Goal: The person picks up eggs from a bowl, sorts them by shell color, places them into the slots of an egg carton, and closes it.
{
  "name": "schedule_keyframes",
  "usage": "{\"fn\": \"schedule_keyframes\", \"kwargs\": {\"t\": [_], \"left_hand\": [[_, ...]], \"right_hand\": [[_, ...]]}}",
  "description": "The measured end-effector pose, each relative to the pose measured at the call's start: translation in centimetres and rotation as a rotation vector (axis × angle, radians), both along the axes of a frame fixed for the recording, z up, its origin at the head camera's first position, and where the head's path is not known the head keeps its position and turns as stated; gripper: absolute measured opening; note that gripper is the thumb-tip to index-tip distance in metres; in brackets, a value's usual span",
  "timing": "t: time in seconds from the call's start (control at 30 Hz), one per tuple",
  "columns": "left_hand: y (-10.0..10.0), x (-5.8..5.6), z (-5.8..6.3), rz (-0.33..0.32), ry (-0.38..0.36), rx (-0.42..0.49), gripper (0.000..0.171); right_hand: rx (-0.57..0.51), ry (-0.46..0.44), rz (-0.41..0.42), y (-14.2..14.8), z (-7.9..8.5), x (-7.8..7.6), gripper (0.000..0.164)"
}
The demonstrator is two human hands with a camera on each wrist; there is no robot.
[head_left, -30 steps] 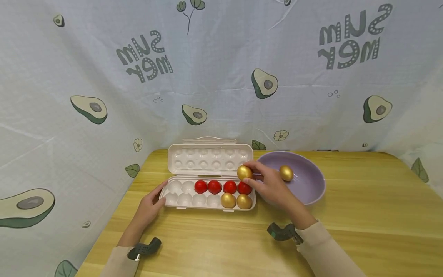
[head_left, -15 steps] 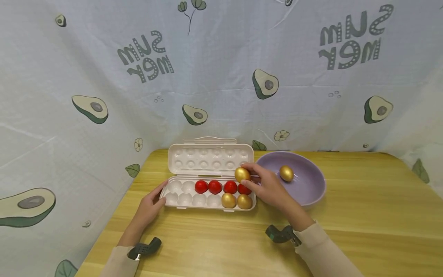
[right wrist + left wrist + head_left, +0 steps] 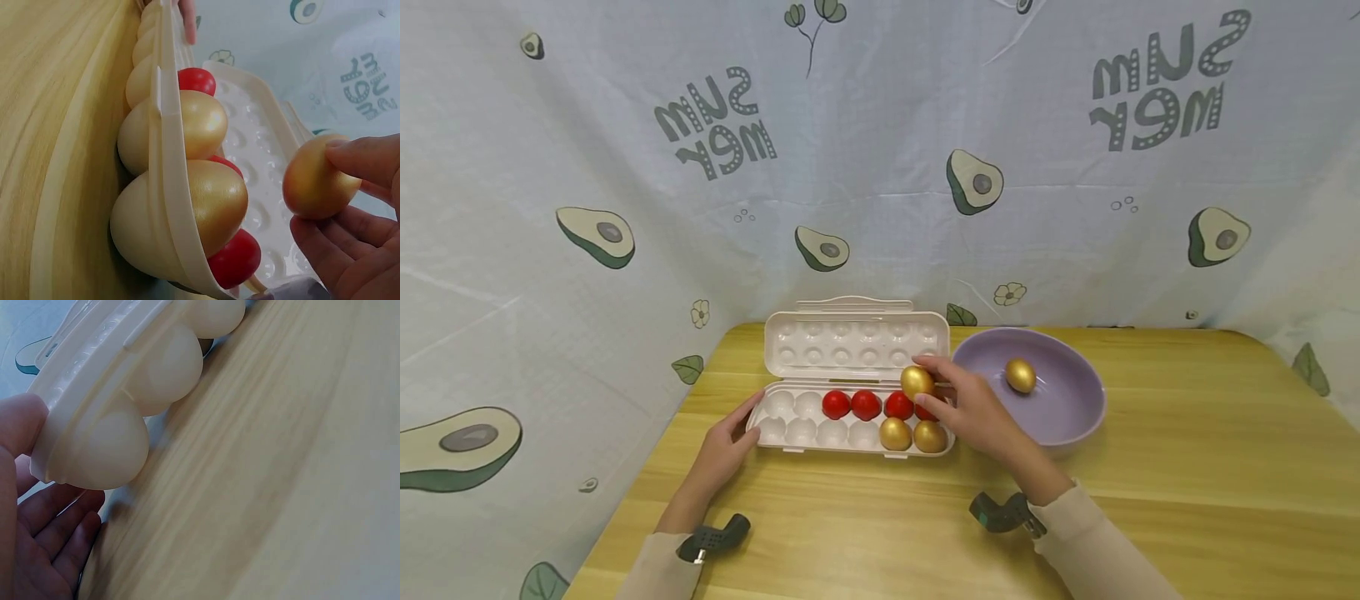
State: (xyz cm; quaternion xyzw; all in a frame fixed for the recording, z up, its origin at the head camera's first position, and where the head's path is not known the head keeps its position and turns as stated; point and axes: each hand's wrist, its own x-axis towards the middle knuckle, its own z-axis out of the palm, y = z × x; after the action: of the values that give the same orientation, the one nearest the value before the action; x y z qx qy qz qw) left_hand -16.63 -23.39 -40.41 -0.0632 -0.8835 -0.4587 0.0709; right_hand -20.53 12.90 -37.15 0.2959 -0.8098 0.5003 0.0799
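Observation:
In the head view, a cream plastic egg box [image 3: 832, 433] lies with its lid [image 3: 816, 340] folded back. Several red eggs [image 3: 866, 406] sit in its far row. Two golden eggs [image 3: 895, 434] fill the right end of the near row. My left hand [image 3: 724, 450] holds the box's left end; the left wrist view shows the thumb [image 3: 24, 422] against that end, other fingers beside and below it. Above the right half of the box, my right hand [image 3: 973, 408] pinches another golden egg [image 3: 315, 181] between thumb and fingers, partly covering the rightmost red egg.
A purple oval bowl [image 3: 1067, 400] with one golden egg [image 3: 1020, 376] in it stands right of the box, close to my right hand. Behind the wooden table [image 3: 1187, 433] hangs a printed white cloth [image 3: 880, 183].
My right hand has drifted left and slightly down over the box, carrying the golden egg. The left hand keeps its place on the box's end.

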Motion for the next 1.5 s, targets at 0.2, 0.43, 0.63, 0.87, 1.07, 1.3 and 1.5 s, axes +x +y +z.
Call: {"fn": "schedule_keyframes", "kwargs": {"t": [0.2,0.43,0.63,0.87,1.07,1.3,1.5], "left_hand": [[-0.3,-0.4,-0.9,-0.013,0.01,0.016,0.052],[-1.5,-1.8,-3.4,-0.008,0.003,0.024,0.054],[-1.0,-1.5,-2.4,-0.013,0.008,0.048,0.053],[0.0,-0.4,-0.1,-0.008,-0.004,0.044,0.052],[-0.1,-0.3,-0.2,-0.009,0.006,0.045,0.052],[-0.7,-1.0,-1.4,-0.015,0.027,0.042,0.053],[-1.9,-2.2,-3.8,-0.009,0.023,0.048,0.054]], "right_hand": [[0.011,0.0,-0.004,-0.4,-0.1,0.4,0.048],[0.019,0.01,0.012,-1.0,-0.3,0.6,0.05],[0.018,0.022,0.026,-1.6,-0.5,0.7,0.051],[-0.053,0.037,0.02,-2.6,-0.6,1.0,0.051],[-0.088,0.009,0.033,-3.7,-0.5,1.2,0.051],[-0.029,0.035,0.009,-5.0,-0.4,1.3,0.051],[-0.05,0.032,0.049,-5.7,-0.9,1.4,0.05]]}}
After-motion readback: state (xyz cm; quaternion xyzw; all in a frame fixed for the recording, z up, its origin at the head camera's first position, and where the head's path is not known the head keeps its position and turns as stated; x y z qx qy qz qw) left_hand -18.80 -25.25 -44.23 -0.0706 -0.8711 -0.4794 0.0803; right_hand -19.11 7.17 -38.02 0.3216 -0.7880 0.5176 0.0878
